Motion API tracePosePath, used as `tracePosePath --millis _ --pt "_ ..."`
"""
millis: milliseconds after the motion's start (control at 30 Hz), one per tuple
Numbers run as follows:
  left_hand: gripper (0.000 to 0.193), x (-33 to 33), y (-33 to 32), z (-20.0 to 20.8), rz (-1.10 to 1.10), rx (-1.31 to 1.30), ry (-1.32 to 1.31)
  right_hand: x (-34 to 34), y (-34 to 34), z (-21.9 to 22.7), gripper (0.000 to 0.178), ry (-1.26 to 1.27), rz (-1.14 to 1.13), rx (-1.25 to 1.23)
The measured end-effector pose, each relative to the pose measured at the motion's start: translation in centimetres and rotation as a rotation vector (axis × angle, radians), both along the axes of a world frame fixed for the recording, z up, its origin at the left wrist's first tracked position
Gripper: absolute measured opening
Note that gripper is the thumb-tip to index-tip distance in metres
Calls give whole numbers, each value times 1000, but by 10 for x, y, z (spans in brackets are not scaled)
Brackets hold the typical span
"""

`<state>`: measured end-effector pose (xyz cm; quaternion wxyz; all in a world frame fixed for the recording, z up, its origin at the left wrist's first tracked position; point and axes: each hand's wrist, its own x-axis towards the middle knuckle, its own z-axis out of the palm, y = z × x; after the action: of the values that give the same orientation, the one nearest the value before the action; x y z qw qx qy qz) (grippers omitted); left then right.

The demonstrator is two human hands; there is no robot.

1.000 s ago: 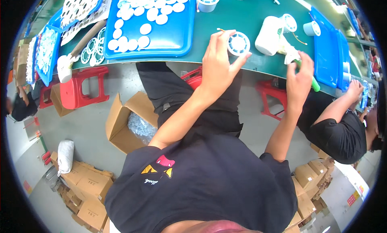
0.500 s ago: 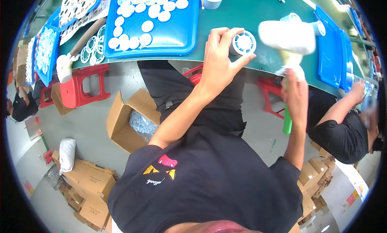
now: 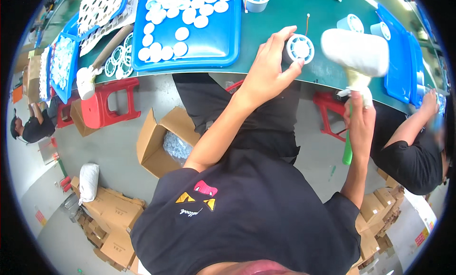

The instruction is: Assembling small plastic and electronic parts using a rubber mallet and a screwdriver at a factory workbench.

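Observation:
A short white cylindrical housing with a slotted round face stands near the table's front edge. A thin wire rises behind it. My left hand curves around its left side, thumb at the front rim and fingers behind. In my right hand is the green handle of a mallet; its thick white head is raised, to the right of the housing and apart from it.
Blue tray with several white discs, left. White slotted rings and another mallet lie beyond it. More cylindrical housings stand at the back right near blue trays. A co-worker's arm is at far right. Red stools stand below.
The mallet has shifted a little right, farther from the housing. My left fingers have straightened somewhat, and the wire behind the housing now shows. The whole view has slid slightly.

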<state>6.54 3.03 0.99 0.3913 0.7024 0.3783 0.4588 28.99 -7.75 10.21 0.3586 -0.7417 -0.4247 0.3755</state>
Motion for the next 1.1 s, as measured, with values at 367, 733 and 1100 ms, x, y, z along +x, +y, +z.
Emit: tracePosePath --millis 367,733,1100 --pt "79 4 5 2 -78 -46 10 7 5 -17 34 -324 209 111" --pt "81 9 6 0 25 -20 77 29 6 6 40 127 -36 26" --pt "83 19 6 1 -39 -83 -25 51 51 34 40 -290 224 -119"
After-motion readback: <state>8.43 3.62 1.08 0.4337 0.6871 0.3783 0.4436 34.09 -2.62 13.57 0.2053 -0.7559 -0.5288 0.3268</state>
